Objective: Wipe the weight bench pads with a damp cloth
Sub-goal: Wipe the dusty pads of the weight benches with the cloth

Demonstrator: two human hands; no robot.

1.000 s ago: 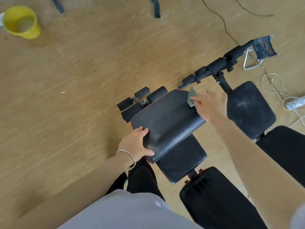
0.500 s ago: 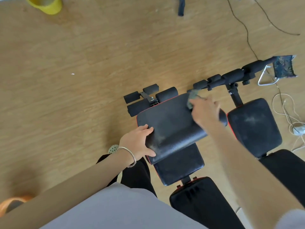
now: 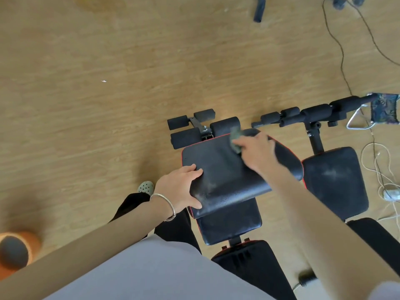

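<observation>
I see a pale wood-plank floor (image 3: 86, 105) filling most of the view, lit softly, a bit of glare near the bench

Two black weight benches on it, side by side. The near one has its big top pad (image 3: 223, 169) tilted across the middle of the view, red piping on its edge, dusty grey smears at the near left corner. A smaller seat pad (image 3: 229, 226) sits under it, closer to me. The second bench pad (image 3: 335, 180) is to the right, also smeared with dust

Left hand (image 3: 181, 187) is clamped on the near left corner of the top pad, fingers over the face, thumb along the near edge, a silver bangle (image 3: 166, 204) on the wrist. Right hand (image 3: 257, 152) is blurred, on the far edge of the same pad, gripping the cloth (image 3: 236, 137). The hands are well apart. The cloth is grey-green, bunched, lying on the far edge just beside the foam rollers (image 3: 186, 137)

A black padded bar (image 3: 313, 113) runs to the right, with a patterned rag (image 3: 385, 109) at its end and a metal triangle handle (image 3: 357, 124) below it. White cables (image 3: 381, 169) loop at the right edge, a thin dark cable (image 3: 342, 50) runs from the top. Orange round thing (image 3: 15, 250) bottom left, too blurred to identify. A pale holed shoe (image 3: 146, 188) by my left wrist
</observation>
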